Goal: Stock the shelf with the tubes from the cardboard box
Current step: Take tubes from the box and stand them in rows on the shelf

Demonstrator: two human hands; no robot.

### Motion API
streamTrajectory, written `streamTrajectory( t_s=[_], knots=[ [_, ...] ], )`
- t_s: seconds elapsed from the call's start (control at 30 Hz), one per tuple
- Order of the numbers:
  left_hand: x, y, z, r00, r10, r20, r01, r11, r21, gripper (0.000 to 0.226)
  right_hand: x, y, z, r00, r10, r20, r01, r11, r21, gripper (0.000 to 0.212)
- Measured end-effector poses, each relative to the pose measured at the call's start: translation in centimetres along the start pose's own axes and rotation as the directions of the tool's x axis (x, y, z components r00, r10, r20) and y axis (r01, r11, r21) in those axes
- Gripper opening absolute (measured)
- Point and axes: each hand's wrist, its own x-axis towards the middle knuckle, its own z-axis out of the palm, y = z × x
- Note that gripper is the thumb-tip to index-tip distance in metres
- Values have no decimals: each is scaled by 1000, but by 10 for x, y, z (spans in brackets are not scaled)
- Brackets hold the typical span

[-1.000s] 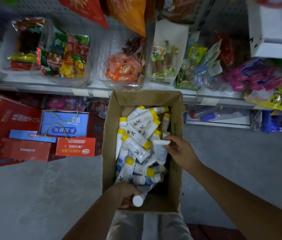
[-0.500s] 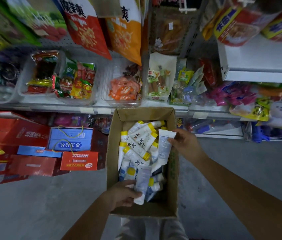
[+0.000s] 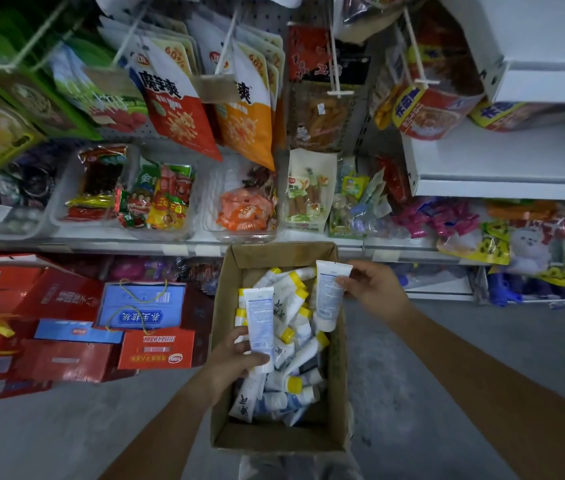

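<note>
- White metal shelving (image 3: 503,161) is seen across the upper half of the frame. Packets of snacks are laid in clear trays (image 3: 66,202) along its lower board, and snack bags (image 3: 184,109) are hung from pegs above them.
- Grey floor (image 3: 66,427) is spread across the bottom of the frame.
- Red and blue cartons (image 3: 66,327) are stacked at the left, below the lower board.
- An open cardboard box (image 3: 274,438) is set at the lower centre, with its far end close to the edge of the shelving.
- A loose pile of tubes (image 3: 295,372), white with yellow or white caps, is heaped inside the box, with the tubes lying across one another at all angles.
- The left hand (image 3: 236,358) is held over the left side of the box. Its thumb and fingers are curled round the lower part of a white tube (image 3: 260,320), which is held upright, flat end up, above the pile.
- The right hand (image 3: 371,285) is held at the upper right corner of the box. A second white tube (image 3: 328,296) is pinched near its flat end between thumb and fingertips, and it hangs cap down over the pile.
</note>
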Motion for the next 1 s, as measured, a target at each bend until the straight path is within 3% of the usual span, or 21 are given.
streamTrajectory(
  t_s=[0.1, 0.23, 0.33, 0.43, 0.6, 0.77, 1.0],
  knots=[
    [-2, 3, 2, 999, 29, 46, -28, 999, -20, 71, -1, -3, -3, 1000, -15, 0, 15, 1000, 4, 17],
    [-7, 9, 6, 993, 66, 95, -49, 984, -171, 79, -4, -7, -2, 1000, -9, -8, 10, 999, 34, 16],
    [-13, 20, 10, 986, 110, 122, -69, 951, -301, 69, -7, -18, -4, 1000, -1, 1, 1, 998, 59, 14],
    [-18, 39, 13, 979, 170, 108, -132, 947, -293, 86, -7, -36, -10, 999, -38, -3, 38, 998, 53, 16],
    [-36, 87, 17, 959, 255, 121, -213, 936, -281, 55, -9, -77, -25, 996, -94, 4, 94, 995, 45, 12],
    [-57, 134, 25, 937, 314, 153, -242, 900, -361, 67, -12, -119, -44, 982, -191, -13, 191, 982, 1, 15],
    [-92, 196, 44, 912, 382, 148, -246, 799, -548, 46, -26, -188, -77, 965, -257, -49, 259, 965, 39, 15]
  ],
)
